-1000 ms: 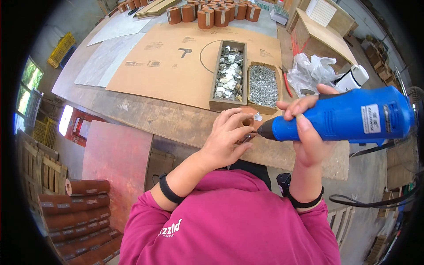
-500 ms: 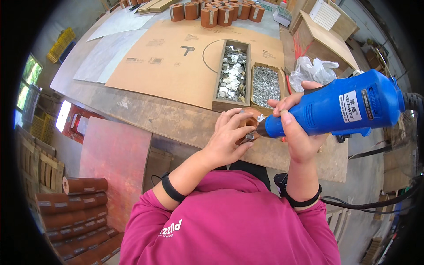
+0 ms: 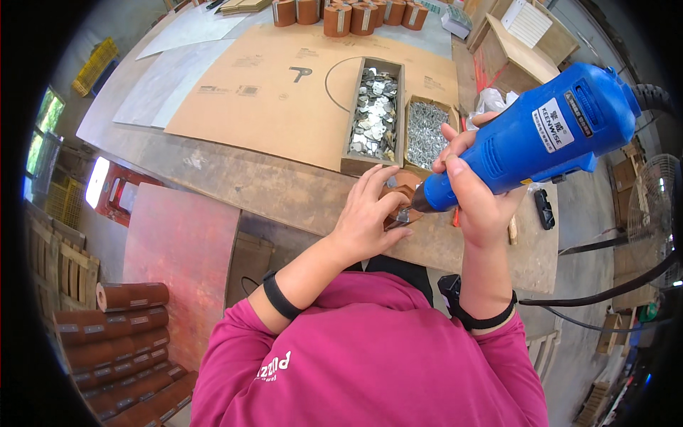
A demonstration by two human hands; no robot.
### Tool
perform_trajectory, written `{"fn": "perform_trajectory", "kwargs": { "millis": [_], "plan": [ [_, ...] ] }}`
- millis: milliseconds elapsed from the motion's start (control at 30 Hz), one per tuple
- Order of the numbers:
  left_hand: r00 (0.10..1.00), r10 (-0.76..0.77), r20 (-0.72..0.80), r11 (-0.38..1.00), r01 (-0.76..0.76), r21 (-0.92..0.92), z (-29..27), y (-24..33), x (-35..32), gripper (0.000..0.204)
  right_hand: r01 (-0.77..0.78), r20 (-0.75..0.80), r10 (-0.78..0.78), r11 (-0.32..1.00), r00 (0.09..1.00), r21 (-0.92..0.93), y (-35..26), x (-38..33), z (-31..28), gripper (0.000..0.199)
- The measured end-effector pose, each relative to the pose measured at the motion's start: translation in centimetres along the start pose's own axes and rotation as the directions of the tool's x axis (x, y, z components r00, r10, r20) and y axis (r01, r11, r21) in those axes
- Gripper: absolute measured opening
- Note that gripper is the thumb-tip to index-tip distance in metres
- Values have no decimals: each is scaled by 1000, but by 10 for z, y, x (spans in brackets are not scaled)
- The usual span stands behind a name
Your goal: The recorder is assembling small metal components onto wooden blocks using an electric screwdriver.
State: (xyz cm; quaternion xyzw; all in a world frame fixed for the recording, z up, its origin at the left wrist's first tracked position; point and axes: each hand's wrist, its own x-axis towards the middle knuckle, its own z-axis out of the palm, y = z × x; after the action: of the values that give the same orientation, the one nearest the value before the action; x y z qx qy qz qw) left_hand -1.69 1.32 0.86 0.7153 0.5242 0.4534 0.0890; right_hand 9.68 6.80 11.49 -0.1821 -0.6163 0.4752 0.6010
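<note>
Blue electric screwdriver (image 3: 548, 142): your right hand (image 3: 475, 199) is clamping its body, tip bearing on the small brown wooden piece (image 3: 400, 193) at the surface (image 3: 284, 192) edge. Your left hand (image 3: 370, 217) is closing on the piece, steadying it. Fastening appears underway; next calls for a steady, square tip.

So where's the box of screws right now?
In the head view, the box of screws sits on the workbench, right of the box of metal plates, just beyond the right hand.
</note>
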Motion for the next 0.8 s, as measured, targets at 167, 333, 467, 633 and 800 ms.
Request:
{"fn": "perform_trajectory", "kwargs": {
  "millis": [167, 333, 467, 633, 800],
  "plan": [
    [997, -76, 21, 984, 78, -159, 5, -2, -2, 40, -7, 26, 8, 999, 1000, -38, 0, 0, 2, 40],
    [995, -103, 16, 975, 104, -195, 9, -5, -4, 37, 0, 109, 15, 991, 994, -133, 2, 0, 0, 44],
    [994, -105, 7, 973, 104, -204, 9, -5, -4, 36, 15, 138, 3, 991, 990, -131, 3, -1, 1, 44],
    [998, -61, -11, 988, 59, -145, 9, -6, -3, 35, -13, 117, 26, 993, 993, -114, 5, 0, 2, 45],
    [997, -76, -22, 985, 72, -158, 10, -6, -3, 35, -28, 127, 42, 993, 991, -117, 5, -1, 0, 47]
  ]
}}
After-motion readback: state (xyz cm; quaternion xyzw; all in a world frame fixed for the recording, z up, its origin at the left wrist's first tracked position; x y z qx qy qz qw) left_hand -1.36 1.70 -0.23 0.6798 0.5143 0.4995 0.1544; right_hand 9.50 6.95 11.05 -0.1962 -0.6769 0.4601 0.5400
